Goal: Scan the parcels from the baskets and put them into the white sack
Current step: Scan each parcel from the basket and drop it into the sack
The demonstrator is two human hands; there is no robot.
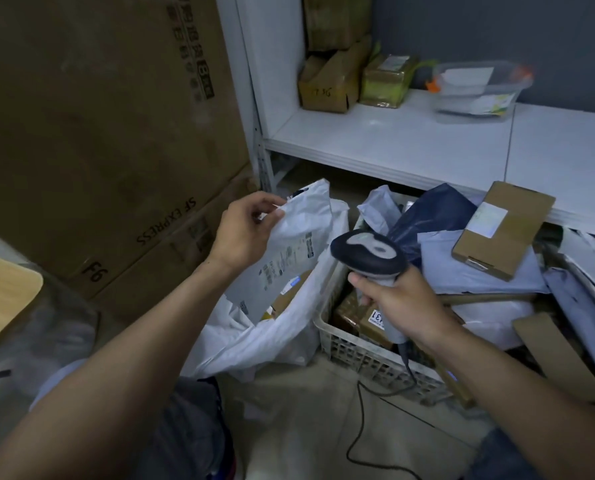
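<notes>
Parcel hangs pinched by the left hand, its label facing the scanner that the right hand grips. The white sack sits right under the left hand, likely so the parcel can drop in.

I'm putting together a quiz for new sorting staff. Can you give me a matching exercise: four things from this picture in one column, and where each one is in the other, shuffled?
Things
1. white mailer parcel
2. scanner
3. flat brown box
4. clear tub

Places
A. on the white shelf
B. pinched in the left hand
C. atop the parcel pile
D. gripped in the right hand

Pairs: 1-B, 2-D, 3-C, 4-A
</notes>
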